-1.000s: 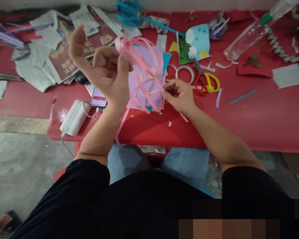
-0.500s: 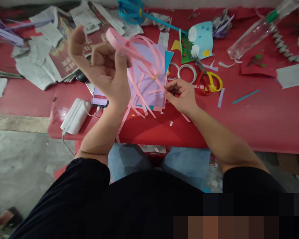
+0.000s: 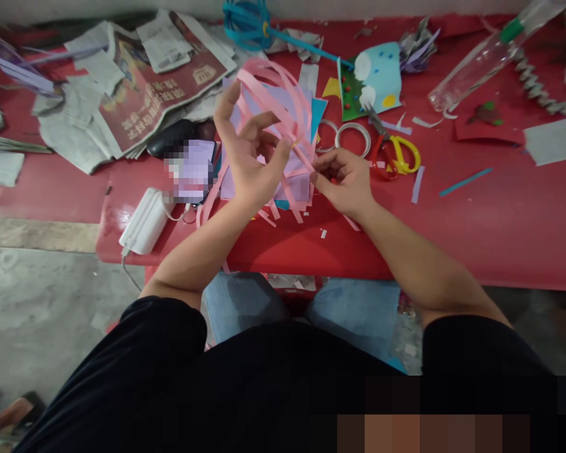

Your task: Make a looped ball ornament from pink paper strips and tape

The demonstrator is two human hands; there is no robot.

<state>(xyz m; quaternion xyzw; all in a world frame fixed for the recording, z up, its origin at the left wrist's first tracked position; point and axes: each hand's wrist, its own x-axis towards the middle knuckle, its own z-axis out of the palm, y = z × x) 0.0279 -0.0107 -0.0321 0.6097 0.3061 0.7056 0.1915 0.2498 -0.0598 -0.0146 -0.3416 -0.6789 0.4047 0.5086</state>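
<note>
Pink paper strips (image 3: pixel 296 94) arch in loops over a lilac paper sheet (image 3: pixel 295 189), joined at a small yellow tie onto a thin pink stem (image 3: pixel 304 157). My right hand (image 3: pixel 346 182) pinches that stem just below the tie. My left hand (image 3: pixel 257 160) is closed at the tie, thumb and fingertips pressing the strips where they meet the stem. Loose strip ends hang below the hands toward the table's front edge. Under the lilac sheet a blue sheet (image 3: pixel 318 113) shows at its corner.
Scissors (image 3: pixel 396 154), tape rolls (image 3: pixel 353 138) and a painted card (image 3: pixel 375 78) lie beyond my right hand. A blue strip ball (image 3: pixel 248 25), newspapers (image 3: pixel 146 94), a phone (image 3: pixel 195 167), a white power bank (image 3: pixel 146 220) and a clear bottle (image 3: pixel 476 69) surround the work area.
My left hand has moved right and down from the outer end of a pink loop to the yellow tie. The loops now arch upward. My right hand has stayed on the stem.
</note>
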